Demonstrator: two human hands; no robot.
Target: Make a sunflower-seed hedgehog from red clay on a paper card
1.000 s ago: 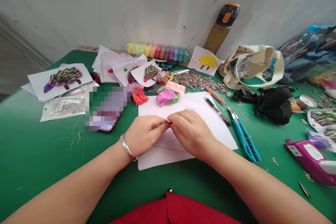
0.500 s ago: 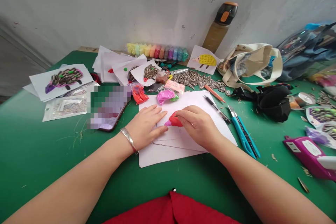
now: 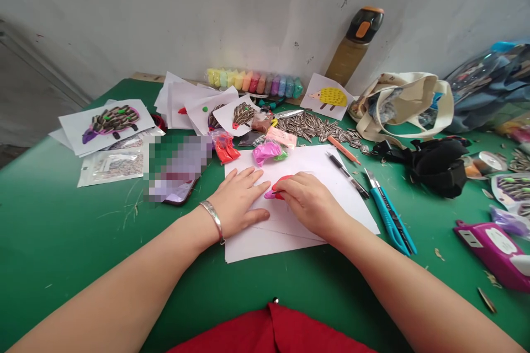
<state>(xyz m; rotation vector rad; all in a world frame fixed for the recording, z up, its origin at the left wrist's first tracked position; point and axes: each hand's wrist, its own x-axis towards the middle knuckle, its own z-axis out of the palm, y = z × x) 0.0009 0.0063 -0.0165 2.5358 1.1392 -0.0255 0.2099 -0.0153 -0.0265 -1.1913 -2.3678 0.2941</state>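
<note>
My left hand (image 3: 238,202) lies flat with spread fingers on the white paper (image 3: 256,245), steadying it beside a small clay shape. That shape has a red clay body (image 3: 285,181) and a pink-purple clay tip (image 3: 270,194) pointing left. Over the red part, my right hand (image 3: 312,202) is closed in a pinch, hiding much of the clay. A small dark sliver, apparently a sunflower seed (image 3: 276,192), sticks out from its fingertips, touching or just above the clay where red meets purple.
Behind the paper lie clay packets (image 3: 267,151) and a heap of sunflower seeds (image 3: 308,126). Right of my hand are a pen (image 3: 346,174) and a blue utility knife (image 3: 391,215). A phone (image 3: 182,190) and seed-covered hedgehog picture (image 3: 111,121) lie left; a bottle (image 3: 354,47) stands behind.
My right hand's fingertips have shifted left and down over the clay, from the red body to where it meets the purple tip. My left hand stays flat; the whole view has shifted slightly.
</note>
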